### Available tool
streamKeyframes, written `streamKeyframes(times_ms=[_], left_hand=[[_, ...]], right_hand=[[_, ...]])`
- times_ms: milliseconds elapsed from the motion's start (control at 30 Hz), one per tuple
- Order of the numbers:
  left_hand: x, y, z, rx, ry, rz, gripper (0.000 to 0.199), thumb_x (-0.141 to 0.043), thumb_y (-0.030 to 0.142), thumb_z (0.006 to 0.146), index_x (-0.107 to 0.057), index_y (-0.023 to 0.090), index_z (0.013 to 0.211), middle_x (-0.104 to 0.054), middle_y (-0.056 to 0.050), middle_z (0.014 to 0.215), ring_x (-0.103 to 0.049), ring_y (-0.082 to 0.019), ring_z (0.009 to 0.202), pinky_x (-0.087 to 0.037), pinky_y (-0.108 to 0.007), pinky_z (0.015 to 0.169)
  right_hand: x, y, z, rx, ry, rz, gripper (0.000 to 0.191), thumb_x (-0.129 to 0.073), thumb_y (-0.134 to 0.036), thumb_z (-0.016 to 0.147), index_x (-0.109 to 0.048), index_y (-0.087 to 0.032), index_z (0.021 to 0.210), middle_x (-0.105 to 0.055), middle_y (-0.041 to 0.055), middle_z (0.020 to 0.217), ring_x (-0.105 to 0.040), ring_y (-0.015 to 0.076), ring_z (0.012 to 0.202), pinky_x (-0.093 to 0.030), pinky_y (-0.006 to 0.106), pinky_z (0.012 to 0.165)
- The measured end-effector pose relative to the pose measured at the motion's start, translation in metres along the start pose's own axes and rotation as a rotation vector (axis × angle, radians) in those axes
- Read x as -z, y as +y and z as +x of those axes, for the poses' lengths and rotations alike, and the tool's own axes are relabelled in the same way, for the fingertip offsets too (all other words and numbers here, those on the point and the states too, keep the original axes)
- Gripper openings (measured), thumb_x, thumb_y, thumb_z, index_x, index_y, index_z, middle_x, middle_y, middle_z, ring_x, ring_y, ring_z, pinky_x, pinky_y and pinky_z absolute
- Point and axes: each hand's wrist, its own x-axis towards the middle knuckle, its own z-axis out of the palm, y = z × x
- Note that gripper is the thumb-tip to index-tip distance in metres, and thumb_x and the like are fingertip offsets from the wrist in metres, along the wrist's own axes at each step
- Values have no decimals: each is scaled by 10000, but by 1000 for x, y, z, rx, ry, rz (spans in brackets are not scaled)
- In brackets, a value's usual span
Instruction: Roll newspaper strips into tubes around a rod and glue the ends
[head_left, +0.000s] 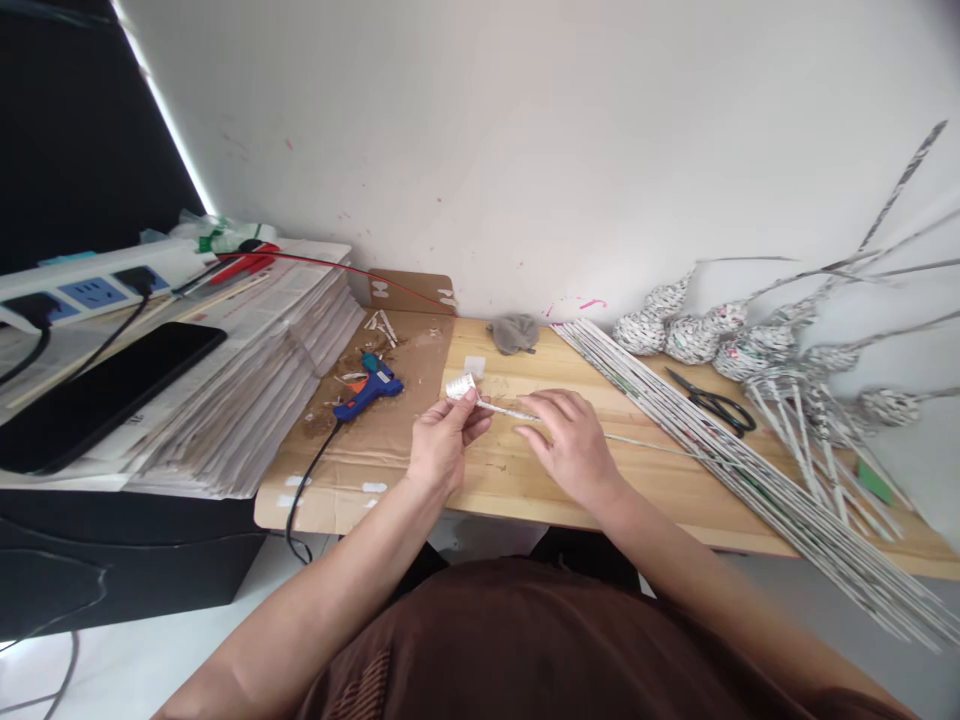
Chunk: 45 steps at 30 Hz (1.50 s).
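Observation:
Between the thumb and fingers of my left hand (442, 435) is a small piece woven or coiled from printed white paper (460, 386). A long, thin rolled-newspaper stick (504, 408) runs from it to the right. My right hand (570, 440) curls loosely over this stick, thumb below and fingers above, with a gap between their tips. Past my right hand the stick reaches toward a bundle of newspaper sticks (675, 440). Both hands are above the front part of the wooden table (517, 485).
A blue glue gun (369, 396) lies on stained cardboard (337, 470) at left, beside stacked newspapers (255, 420) with a phone (112, 390) and power strip (94, 290). Black scissors (712, 402), a grey cloth-like lump (513, 333) and several woven paper shapes (757, 350) are farther back.

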Motion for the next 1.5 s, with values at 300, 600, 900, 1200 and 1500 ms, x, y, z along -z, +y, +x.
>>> streamKeyframes(times_ms=[300, 600, 900, 1200, 1500], left_hand=[[7, 0, -1, -61, 7, -14, 237, -766, 285, 666, -648, 104, 763, -694, -50, 807, -660, -117, 769, -536, -213, 705], [8, 0, -2, -21, 2, -49, 230, -776, 260, 658, -632, 102, 741, -688, -57, 801, -645, -99, 721, -530, -178, 640], [16, -3, 1, 8, 6, -90, 211, -781, 224, 655, -627, 105, 735, -674, -43, 758, -634, -79, 682, -520, -142, 602], [19, -2, 3, 21, 22, -89, 170, -762, 196, 683, -647, 97, 758, -674, -46, 744, -654, -98, 686, -526, -136, 567], [36, 9, 12, -1, 77, -110, 104, -715, 133, 729, -616, 105, 709, -670, -53, 751, -673, -115, 696, -546, -139, 563]], right_hand=[[-11, 3, 2, -85, -278, 73, 213, -469, -300, 932, -644, -214, 1018, -696, 48, 896, -636, 180, 780, -439, 277, 702], [-3, -7, 20, -266, -480, 329, 273, -421, -319, 937, -609, -184, 792, -631, 9, 687, -558, 110, 558, -370, 233, 570], [-1, -9, 25, -349, -614, 443, 282, -443, -360, 918, -641, -174, 843, -611, 0, 636, -502, 91, 518, -352, 217, 527], [-11, -12, 16, -604, -684, 699, 399, -390, -482, 919, -615, -155, 880, -622, 29, 700, -567, 95, 485, -396, 212, 469], [37, 58, -15, -444, -320, -250, 275, -499, -449, 869, -576, -185, 871, -660, 35, 730, -595, 177, 662, -350, 270, 592]])
